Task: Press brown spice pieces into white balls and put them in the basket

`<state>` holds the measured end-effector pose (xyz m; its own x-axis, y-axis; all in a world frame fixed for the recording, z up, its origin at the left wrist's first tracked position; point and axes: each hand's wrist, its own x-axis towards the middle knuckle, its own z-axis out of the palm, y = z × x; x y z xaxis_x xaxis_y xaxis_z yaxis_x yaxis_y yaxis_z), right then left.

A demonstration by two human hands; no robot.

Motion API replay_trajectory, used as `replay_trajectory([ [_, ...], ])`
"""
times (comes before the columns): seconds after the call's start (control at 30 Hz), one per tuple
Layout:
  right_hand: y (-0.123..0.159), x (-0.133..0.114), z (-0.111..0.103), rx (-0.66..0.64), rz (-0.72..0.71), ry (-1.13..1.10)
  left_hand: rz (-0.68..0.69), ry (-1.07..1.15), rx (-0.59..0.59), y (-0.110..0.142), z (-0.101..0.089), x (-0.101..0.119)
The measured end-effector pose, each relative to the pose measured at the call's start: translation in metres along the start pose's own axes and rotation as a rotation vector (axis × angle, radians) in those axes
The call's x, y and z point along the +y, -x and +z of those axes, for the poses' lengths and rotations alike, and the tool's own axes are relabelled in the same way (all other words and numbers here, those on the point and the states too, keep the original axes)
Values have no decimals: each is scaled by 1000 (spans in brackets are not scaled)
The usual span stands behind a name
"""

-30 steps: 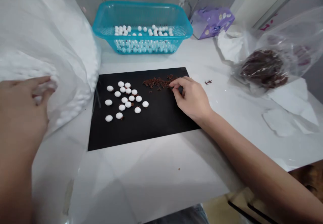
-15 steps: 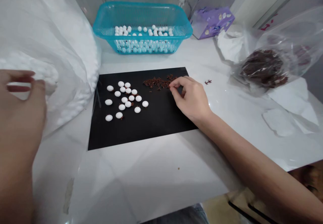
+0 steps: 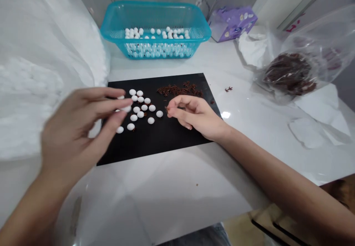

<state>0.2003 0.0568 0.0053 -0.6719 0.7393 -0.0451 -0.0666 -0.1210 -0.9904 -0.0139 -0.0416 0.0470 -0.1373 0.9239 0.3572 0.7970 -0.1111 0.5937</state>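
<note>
My left hand [image 3: 83,124] pinches a small white ball [image 3: 127,109] between thumb and fingertips, over the left part of a black mat [image 3: 172,135]. Opposite it, my right hand [image 3: 194,115] grips a tiny brown star-shaped piece [image 3: 166,108] by the fingertips, low above the mat's middle. Several white balls [image 3: 140,114] lie between the hands, some with brown bits showing under them. Behind my right hand spreads a pile of brown star-shaped pieces [image 3: 177,89]. My left fingers hide a few of the balls.
A teal basket [image 3: 155,41] holding white balls stands at the back. On the left bulges a big white bag [image 3: 55,28] of white balls. A purple box [image 3: 233,23], a clear bag of brown pieces [image 3: 291,74] and white tissue [image 3: 253,48] sit to the right.
My left hand has come right from the white bag to over the mat, with a white ball in it. My right hand has moved left and nearer from the brown pile, carrying one piece.
</note>
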Motion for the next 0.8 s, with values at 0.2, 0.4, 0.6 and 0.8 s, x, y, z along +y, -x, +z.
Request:
replay_trajectory([
  [0.2, 4, -5, 6, -140, 101, -21, -143, 426, -93, 6, 32, 14],
  [0.4, 0, -2, 5, 129, 88, 34, -263, 507, -123, 6, 40, 12],
  [0.6, 0, 0, 3, 241, 110, 130, -274, 488, -166, 6, 40, 8],
  [0.8, 1, 0, 3, 228, 79, 341, -298, 478, -150, 6, 39, 7],
])
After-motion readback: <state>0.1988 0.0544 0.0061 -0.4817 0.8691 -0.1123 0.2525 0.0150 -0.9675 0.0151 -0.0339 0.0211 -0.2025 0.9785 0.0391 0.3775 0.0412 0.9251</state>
